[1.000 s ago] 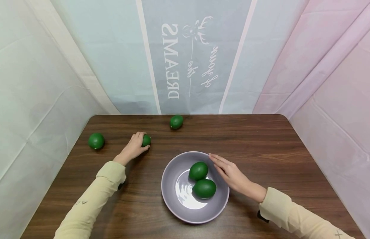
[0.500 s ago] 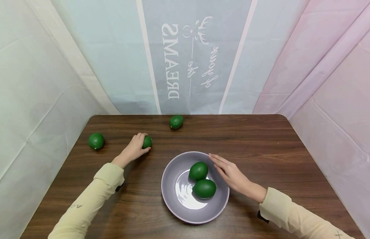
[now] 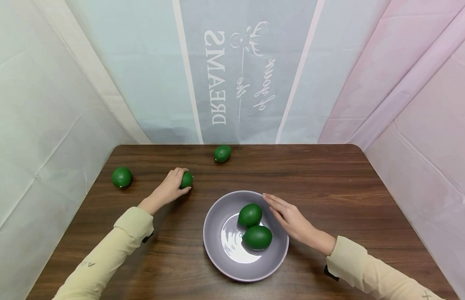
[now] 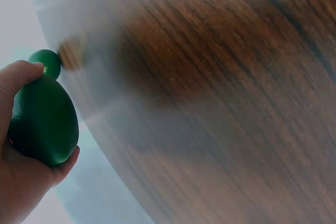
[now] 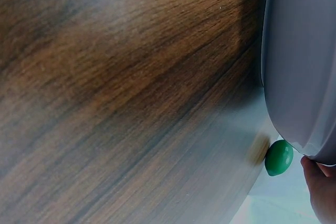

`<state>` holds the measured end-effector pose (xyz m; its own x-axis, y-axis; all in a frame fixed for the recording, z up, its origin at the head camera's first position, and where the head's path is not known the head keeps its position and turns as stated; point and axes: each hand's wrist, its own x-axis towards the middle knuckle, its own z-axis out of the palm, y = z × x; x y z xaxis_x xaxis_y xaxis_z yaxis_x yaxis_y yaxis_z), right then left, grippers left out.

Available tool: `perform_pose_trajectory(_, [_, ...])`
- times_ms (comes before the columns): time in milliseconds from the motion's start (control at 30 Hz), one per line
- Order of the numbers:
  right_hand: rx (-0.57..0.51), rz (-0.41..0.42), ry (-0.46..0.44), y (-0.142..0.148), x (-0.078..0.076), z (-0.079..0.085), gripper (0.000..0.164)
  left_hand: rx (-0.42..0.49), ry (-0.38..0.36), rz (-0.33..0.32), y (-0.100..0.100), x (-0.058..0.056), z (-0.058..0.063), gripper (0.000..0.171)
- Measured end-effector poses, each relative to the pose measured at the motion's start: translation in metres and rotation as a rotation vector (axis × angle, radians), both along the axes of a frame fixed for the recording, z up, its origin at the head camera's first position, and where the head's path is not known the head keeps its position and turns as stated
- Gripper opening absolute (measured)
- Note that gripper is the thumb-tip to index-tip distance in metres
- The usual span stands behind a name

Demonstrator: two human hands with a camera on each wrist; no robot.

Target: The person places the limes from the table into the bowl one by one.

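Observation:
My left hand (image 3: 168, 186) grips a green lime (image 3: 187, 180) on the left half of the table. In the left wrist view, thumb and fingers curl round this lime (image 4: 46, 121). My right hand (image 3: 292, 218) lies along the right side of a grey bowl (image 3: 216, 210), its fingers straight and close together. From the right wrist, its fingertips show right at the rim of the bowl (image 5: 299, 51). Inside the bowl sit two limes, an upper lime (image 3: 250, 215) and a lower lime (image 3: 257, 238), side by side.
One more lime (image 3: 222, 153) lies near the table's back edge, left of centre. Another lime (image 3: 121, 177) is at the far left. The dark wooden table (image 3: 330, 175) is bordered by hanging cloths, with a printed cloth (image 3: 243, 83) behind it.
My left hand has shifted slightly to the right and nearer to me, with the lime in its grip. The right hand and the bowl stay in place.

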<state>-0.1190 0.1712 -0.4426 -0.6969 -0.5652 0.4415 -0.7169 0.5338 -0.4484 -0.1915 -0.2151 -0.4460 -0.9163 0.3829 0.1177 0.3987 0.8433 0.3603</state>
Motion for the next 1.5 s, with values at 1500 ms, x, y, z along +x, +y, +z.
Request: perform_pose_trajectory(1500, [-0.005, 0.003, 0.019, 0.0, 0.0, -0.002, 0.04, 0.033, 0.143, -0.159, 0.015, 0.026, 0.029, 0.055])
